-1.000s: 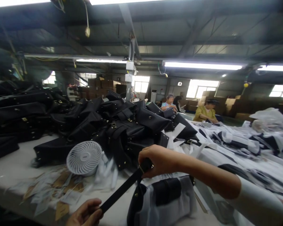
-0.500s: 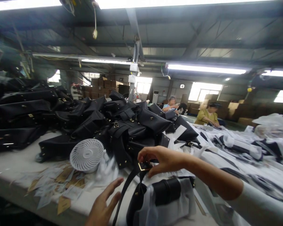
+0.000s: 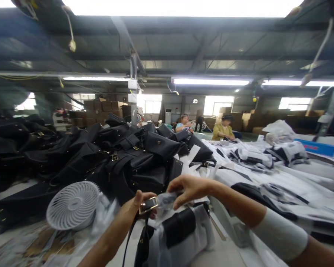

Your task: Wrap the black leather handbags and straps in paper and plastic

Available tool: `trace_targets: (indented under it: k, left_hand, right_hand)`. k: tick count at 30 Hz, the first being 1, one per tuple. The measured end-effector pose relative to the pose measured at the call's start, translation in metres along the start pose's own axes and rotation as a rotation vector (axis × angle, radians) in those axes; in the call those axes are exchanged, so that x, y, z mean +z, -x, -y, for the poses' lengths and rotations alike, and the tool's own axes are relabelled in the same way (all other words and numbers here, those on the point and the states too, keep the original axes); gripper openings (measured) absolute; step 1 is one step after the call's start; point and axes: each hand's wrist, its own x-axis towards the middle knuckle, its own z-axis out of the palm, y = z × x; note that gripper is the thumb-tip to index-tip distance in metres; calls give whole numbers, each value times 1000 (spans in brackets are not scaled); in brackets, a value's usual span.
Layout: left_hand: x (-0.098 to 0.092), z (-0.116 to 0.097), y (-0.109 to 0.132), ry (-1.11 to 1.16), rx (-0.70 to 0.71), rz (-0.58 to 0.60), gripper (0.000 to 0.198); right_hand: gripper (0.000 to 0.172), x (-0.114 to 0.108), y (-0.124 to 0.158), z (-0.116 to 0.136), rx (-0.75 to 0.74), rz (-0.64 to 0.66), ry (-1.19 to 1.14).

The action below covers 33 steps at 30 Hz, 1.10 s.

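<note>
We lose the bag (image 3: 180, 227)'s bottom and the strap (image 3: 128, 231)'s end at the lower edge. Buckle (image 3: 148, 205) hides part of the left hand (image 3: 136, 204). Plastic (image 3: 164, 203) blurs; we can't tell whether the right hand (image 3: 189, 190) grips it. Tags (image 3: 43, 241) smeared, cut off. Clock (image 3: 195, 101) too small to read.

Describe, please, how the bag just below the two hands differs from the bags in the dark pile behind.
The near bag is partly covered by white wrapping, while the piled bags look mostly bare. The near bag sits in front of the pile, below the left hand and right hand; the piled bags lie heaped together at various angles. Both are black with small, shiny fittings.
</note>
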Motion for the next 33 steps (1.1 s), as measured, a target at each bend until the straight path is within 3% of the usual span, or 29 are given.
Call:
trace_targets:
  k: [4, 6, 13, 16, 20, 23, 26, 30, 31, 33]
  left_hand:
    - [7, -32, -26, -181, -60, 289, 45]
    - [5, -35, -34, -160, -102, 331, 37]
    - [-8, -15, -41, 62, -211, 39, 33]
    - [-5, -13, -42, 124, -230, 11, 28]
    - [2, -10, -45, 256, -228, -140, 29]
    - [7, -10, -46, 311, -170, -206, 24]
    - [9, -11, -41, 208, -140, -228, 34]
    - [4, 0, -22, 14, 1, -180, 62]
    - [3, 6, -16, -17, 41, -185, 66]
    - [0, 22, -4, -71, 101, -205, 66]
  right_hand:
    - [63, -9, 1, -5, -51, 14, -174]
    - [66, -14, 8, -23, -18, 44, -244]
    - [48, -34, 55, -110, 165, -19, -212]
    - [49, -35, 69, -129, 161, -86, -234]
    - [54, -25, 79, -138, 137, -168, -250]
    - [55, -17, 80, -137, 111, -291, -213]
    - [52, -11, 74, -120, 64, -535, -139]
    - [39, 9, 62, -66, -69, -779, -29]
    - [35, 18, 59, -49, -155, -804, 68]
    - [37, 37, 50, -16, -349, -723, 281]
